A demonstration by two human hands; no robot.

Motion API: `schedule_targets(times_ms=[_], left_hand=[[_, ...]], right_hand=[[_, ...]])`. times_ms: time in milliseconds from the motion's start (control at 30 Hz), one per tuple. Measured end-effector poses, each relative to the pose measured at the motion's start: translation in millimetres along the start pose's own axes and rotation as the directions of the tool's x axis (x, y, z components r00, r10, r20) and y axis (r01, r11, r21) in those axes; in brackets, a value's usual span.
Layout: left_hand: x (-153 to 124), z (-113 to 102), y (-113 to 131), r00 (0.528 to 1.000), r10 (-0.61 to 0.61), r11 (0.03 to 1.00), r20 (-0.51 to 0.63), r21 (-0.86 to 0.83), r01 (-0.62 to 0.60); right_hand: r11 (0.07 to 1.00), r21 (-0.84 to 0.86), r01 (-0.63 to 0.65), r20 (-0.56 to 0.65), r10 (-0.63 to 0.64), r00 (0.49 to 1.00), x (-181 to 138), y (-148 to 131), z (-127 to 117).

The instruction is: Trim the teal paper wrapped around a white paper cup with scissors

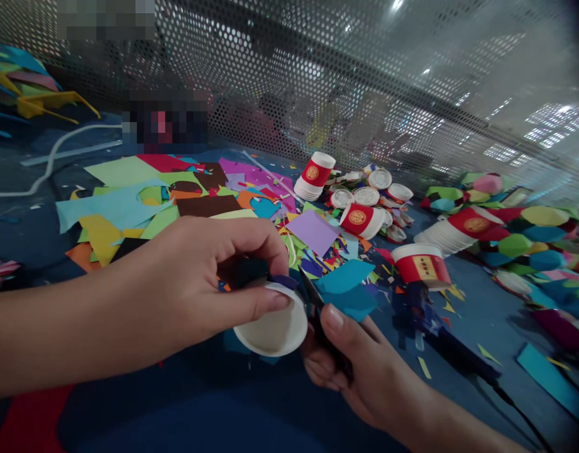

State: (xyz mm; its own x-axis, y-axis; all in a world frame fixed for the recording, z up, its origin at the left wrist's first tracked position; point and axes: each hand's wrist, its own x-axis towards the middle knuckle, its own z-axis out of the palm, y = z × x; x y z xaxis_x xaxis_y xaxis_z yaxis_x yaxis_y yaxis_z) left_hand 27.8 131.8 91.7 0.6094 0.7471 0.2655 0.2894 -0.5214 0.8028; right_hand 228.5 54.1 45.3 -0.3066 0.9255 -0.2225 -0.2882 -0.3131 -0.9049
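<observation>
My left hand (195, 283) grips a white paper cup (275, 327) by its rim, with the open mouth tilted toward me. A dark blue paper piece sits under my fingers against the cup's wall. My right hand (350, 365) holds black scissors (317, 314), and their blades meet the cup's right edge. Both hands hover low over the blue table (473, 314).
Coloured paper scraps (143, 201) cover the table's middle. Red-and-white cups (419, 264) and cup stacks (315, 176) lie at centre right, with round cup bottoms (364, 196) among them. Coloured paper shapes (520, 233) are heaped at the right. A perforated metal screen (317, 75) closes the back.
</observation>
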Motion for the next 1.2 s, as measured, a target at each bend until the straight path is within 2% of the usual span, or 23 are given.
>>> schedule_targets(times_ms=[267,633,1200], left_hand=[[-2.2,-1.9,0.5,1.0,0.029,0.999,0.01,0.036,-0.03],[0.7,-3.8,-1.6,0.993,0.07,0.996,0.092,0.038,-0.074],[0.6,-3.7,-5.3,0.997,0.054,0.998,0.054,0.022,-0.055]], right_hand=[[1.0,0.006,0.002,-0.043,-0.002,0.999,0.4,-3.8,4.6],[0.999,0.034,-0.006,0.029,0.005,1.0,-1.5,-1.4,3.4],[0.998,0.053,-0.015,0.027,0.013,1.0,-0.1,-2.2,4.9]])
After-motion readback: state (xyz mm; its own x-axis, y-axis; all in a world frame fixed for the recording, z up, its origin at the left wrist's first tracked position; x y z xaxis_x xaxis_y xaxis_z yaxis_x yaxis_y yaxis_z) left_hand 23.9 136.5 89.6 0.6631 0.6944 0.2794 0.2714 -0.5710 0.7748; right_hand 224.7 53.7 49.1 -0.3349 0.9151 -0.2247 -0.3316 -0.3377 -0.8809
